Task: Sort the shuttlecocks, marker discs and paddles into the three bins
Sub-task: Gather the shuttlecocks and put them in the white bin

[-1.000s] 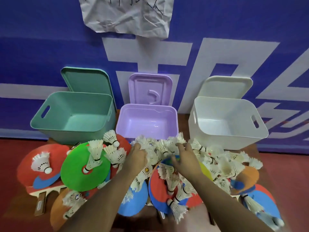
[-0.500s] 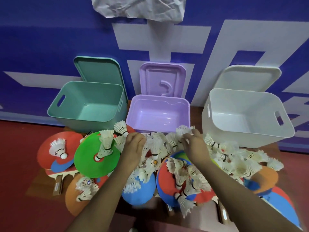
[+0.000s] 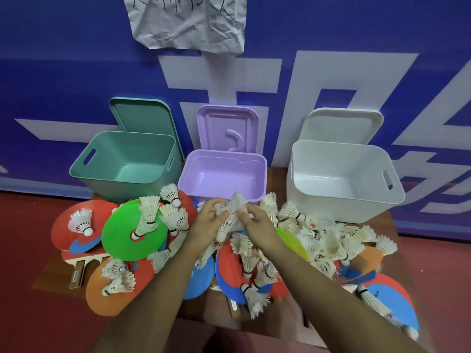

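Three open bins stand in a row at the wall: a green bin (image 3: 102, 171), a purple bin (image 3: 221, 197) and a white bin (image 3: 339, 207). In front lies a pile of white shuttlecocks (image 3: 328, 240), coloured marker discs such as a green disc (image 3: 119, 233), and wooden-handled paddles (image 3: 76, 271). My left hand (image 3: 206, 222) and my right hand (image 3: 257, 222) meet just before the purple bin and together grip a bunch of shuttlecocks (image 3: 230, 215) raised above the pile.
The three lids lean against the blue wall behind their bins. A crumpled paper sheet (image 3: 188, 21) hangs on the wall above. The low wooden board (image 3: 43, 273) under the pile ends at the left and front, with red floor around it.
Both hands have drawn together from apart in the pile and lifted a bunch of shuttlecocks towards the purple bin. The camera has tilted.
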The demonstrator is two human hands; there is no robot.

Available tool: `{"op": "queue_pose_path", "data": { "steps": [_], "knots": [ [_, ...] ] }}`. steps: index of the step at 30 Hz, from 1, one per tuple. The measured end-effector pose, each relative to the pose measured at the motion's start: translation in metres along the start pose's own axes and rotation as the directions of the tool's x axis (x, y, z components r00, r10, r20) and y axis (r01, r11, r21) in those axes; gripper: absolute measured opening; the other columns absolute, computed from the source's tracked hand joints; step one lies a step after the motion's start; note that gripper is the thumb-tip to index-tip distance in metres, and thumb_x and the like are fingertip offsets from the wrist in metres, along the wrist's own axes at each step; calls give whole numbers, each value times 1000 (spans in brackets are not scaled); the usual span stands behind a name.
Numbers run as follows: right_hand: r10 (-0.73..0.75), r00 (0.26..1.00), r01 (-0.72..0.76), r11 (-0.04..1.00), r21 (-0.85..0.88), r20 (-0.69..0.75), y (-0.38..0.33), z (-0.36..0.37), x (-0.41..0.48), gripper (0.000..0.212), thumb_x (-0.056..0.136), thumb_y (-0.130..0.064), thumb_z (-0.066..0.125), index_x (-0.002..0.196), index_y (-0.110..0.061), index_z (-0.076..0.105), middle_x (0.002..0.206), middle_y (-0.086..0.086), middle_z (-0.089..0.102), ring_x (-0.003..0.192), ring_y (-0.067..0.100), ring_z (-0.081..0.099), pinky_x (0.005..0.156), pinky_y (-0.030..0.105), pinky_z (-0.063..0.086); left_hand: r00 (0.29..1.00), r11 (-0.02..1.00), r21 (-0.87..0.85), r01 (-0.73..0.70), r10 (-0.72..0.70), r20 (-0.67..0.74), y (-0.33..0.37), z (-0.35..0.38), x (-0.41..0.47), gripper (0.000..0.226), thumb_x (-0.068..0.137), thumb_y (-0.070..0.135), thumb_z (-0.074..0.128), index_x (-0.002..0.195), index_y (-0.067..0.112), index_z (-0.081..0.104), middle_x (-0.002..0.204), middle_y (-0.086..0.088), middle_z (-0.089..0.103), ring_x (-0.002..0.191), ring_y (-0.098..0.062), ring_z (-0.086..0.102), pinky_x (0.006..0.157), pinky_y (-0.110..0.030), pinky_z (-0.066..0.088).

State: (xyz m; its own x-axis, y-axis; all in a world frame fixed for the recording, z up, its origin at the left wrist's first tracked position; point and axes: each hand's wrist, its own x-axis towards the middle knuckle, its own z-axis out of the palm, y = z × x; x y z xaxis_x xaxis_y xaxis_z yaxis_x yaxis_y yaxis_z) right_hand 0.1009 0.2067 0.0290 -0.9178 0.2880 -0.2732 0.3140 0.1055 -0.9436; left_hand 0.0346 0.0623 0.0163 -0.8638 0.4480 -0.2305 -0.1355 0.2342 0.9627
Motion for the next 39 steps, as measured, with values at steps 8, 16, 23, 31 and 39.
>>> {"op": "queue_pose_path", "data": {
  "steps": [8, 16, 23, 31, 39],
  "knots": [
    [5, 991, -20, 994, 112, 132, -5, -23, -19, 33, 87, -8, 50, 115, -21, 62, 99, 16, 69, 87, 33, 68, 87, 47, 56, 998, 998, 18, 57, -58, 31, 12, 27, -13, 28, 92, 27, 65, 119, 32, 61, 122, 17, 58, 105, 11, 55, 83, -8, 46],
    [-14, 992, 10, 1000, -29, -127, 3, -40, -23, 48, 83, 2, 64, 122, -23, 51, 95, 3, 57, 74, 9, 56, 69, 20, 51, 991, 988, -123, 95, -106, -82, 9, 17, -7, 14, 95, 18, 61, 105, 28, 62, 100, 8, 65, 80, 11, 65, 66, -7, 48],
    [-21, 907, 79, 990, 121, -420, -33, -65, 0, 15, 82, 0, 70, 93, -10, 70, 77, 2, 68, 69, 9, 62, 69, 21, 52, 994, 991, 98, 95, -100, 48, -11, -4, 21, 19, 91, 29, 66, 109, 31, 62, 114, 21, 58, 111, -1, 53, 92, -18, 41],
    [69, 930, 22, 970, 243, -361, -58, -55, 42, 24, 82, 9, 66, 104, -1, 67, 90, 14, 69, 66, 6, 62, 60, 14, 50, 971, 998, 57, -22, 8, 239, 18, -7, 78, 17, 93, 19, 64, 107, 29, 63, 109, 14, 66, 101, -4, 62, 89, -20, 49],
    [27, 937, -37, 999, -20, -347, -58, -97, 51, 28, 83, -27, 74, 108, -20, 64, 90, -10, 66, 78, -3, 60, 71, 9, 45, 845, 964, 192, -186, 57, 532, 74, 33, 122, 46, 87, 17, 67, 120, 40, 47, 122, 19, 52, 95, -2, 59, 82, -13, 46]
  ]
}}
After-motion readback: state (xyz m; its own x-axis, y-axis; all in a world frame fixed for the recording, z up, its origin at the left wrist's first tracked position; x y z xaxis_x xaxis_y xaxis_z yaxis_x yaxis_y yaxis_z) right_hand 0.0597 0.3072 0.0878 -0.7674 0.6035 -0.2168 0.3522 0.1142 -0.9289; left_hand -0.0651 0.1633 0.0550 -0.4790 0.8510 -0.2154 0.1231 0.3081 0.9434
